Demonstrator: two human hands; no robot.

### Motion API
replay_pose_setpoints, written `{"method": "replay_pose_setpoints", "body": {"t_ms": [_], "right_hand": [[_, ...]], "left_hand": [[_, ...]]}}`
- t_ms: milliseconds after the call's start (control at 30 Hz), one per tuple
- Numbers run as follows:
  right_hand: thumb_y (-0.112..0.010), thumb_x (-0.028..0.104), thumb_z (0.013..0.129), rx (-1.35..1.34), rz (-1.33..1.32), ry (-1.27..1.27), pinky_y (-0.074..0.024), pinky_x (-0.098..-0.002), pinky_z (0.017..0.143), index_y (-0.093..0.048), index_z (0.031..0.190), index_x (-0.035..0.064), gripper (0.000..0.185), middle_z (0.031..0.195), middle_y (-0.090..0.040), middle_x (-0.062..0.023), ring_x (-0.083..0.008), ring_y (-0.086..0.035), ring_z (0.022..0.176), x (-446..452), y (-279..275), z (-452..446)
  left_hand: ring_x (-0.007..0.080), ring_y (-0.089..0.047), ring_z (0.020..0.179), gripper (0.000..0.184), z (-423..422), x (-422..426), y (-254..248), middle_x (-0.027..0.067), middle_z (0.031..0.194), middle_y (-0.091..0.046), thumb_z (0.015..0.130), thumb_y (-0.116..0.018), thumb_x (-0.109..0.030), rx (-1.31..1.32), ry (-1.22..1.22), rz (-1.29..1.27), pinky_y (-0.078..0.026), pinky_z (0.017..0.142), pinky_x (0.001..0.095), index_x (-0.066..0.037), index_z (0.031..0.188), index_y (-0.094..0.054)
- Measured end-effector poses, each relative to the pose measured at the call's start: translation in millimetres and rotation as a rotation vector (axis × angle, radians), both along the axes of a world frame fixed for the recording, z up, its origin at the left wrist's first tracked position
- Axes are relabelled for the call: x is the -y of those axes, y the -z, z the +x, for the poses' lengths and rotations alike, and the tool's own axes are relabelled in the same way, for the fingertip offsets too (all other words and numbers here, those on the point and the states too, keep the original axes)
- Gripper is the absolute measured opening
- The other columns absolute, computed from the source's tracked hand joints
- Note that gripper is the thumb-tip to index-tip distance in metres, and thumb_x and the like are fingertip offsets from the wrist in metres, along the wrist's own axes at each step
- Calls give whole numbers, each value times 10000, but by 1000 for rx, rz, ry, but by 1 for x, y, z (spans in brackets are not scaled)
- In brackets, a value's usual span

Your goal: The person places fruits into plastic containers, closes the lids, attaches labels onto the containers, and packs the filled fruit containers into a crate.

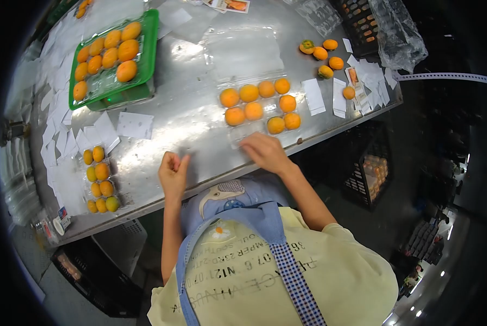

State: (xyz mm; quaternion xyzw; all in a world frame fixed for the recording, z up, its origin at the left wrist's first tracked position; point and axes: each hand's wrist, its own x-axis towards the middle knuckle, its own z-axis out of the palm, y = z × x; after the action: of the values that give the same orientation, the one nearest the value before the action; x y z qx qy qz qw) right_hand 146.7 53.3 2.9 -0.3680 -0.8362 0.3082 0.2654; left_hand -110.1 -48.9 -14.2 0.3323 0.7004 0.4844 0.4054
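A clear plastic clamshell tray (249,130) lies in front of me with its lid (244,54) folded back. Several orange fruits (253,111), which look like persimmons, sit in its cups, and some near-left cups hold none. My right hand (266,152) is at the tray's near edge, its fingers bent and pressed together; what they hold, if anything, is hidden. To the left, my left hand (173,171) hovers by the table's front edge, apart from the tray. Its fingers are curled in, the thumb stands away, and nothing shows in them.
A green crate (150,60) carries a filled tray at the back left. Another filled tray (99,182) stands front left. Loose fruits (320,53) and paper slips (313,96) lie to the right. Black crates (367,168) are below the metal table (186,117).
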Motion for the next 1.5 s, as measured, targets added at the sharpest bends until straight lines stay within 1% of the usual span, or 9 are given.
{"method": "replay_pose_setpoints", "body": {"t_ms": [100, 133, 167, 267, 467, 767, 967, 1267, 1500], "right_hand": [[-681, 30, 748, -42, 119, 227, -495, -348, 671, -630, 941, 33, 200, 897, -630, -114, -286, -603, 779, -35, 7, 62], [-696, 19, 733, -45, 159, 315, -494, -344, 677, -626, 955, 18, 232, 899, -630, -126, -286, -598, 792, -44, 11, 84], [-734, 73, 705, 28, 165, 291, -479, -387, 735, -619, 978, 41, 298, 973, -620, -125, -324, -581, 874, -53, 6, 103], [-765, 135, 680, 91, 74, 187, -459, -391, 784, -607, 1024, 55, 387, 1010, -604, -107, -313, -557, 933, -69, 7, 140], [-768, 193, 665, 185, 15, -60, -398, -366, 840, -574, 1100, 86, 489, 1061, -582, -66, -279, -524, 978, -94, 19, 160], [-768, 198, 661, 37, -78, -167, -399, -363, 850, -581, 1096, 85, 487, 1068, -581, -72, -278, -526, 983, -111, 34, 172], [-778, 235, 628, 63, 56, -123, -378, -397, 873, -596, 1076, 99, 503, 1050, -569, -53, -269, -520, 984, -111, 12, 158], [-795, 230, 563, 132, 226, -343, -367, -383, 865, -601, 1053, 104, 542, 1029, -570, -25, -227, -493, 962, -102, 17, 113], [-803, 206, 552, 108, 169, -322, -353, -402, 893, -619, 984, 110, 479, 922, -586, -21, -231, -497, 937, -110, 14, 104]], "left_hand": [[49, -390, 591, 163, 59, -28, 7, -21, 761, -503, 851, -672, -128, -74, 49, -59, -347, 546, 203, -48, 957, -578], [83, -484, 645, 300, 72, -35, 14, 16, 848, -565, 866, -657, -172, -73, 100, -118, -411, 600, 218, -55, 1133, -586], [90, -500, 656, 313, 85, -40, 23, 23, 853, -573, 868, -655, -182, -39, 79, -135, -421, 614, 222, -54, 1143, -581], [124, -568, 710, 356, 114, -58, 37, 57, 875, -608, 878, -646, -212, -39, 39, -187, -465, 656, 246, -45, 1179, -557], [124, -586, 708, 328, 130, -64, 51, 79, 847, -633, 857, -662, -133, -132, -91, -185, -479, 630, 258, -28, 1154, -571], [100, -586, 634, 323, 136, -68, 40, 67, 768, -649, 837, -666, -62, -169, -148, -265, -473, 550, 241, -19, 1152, -611], [87, -568, 621, 327, 144, -68, 31, 53, 760, -640, 843, -656, -44, -152, -168, -264, -465, 539, 233, -12, 1164, -603], [78, -550, 635, 326, 145, -62, 45, 34, 759, -621, 850, -647, -43, -65, -213, -186, -453, 549, 224, -36, 1173, -606], [78, -538, 624, 337, 145, -61, 47, 25, 749, -606, 843, -653, -40, -51, -223, -211, -453, 547, 232, -49, 1177, -608]]}}
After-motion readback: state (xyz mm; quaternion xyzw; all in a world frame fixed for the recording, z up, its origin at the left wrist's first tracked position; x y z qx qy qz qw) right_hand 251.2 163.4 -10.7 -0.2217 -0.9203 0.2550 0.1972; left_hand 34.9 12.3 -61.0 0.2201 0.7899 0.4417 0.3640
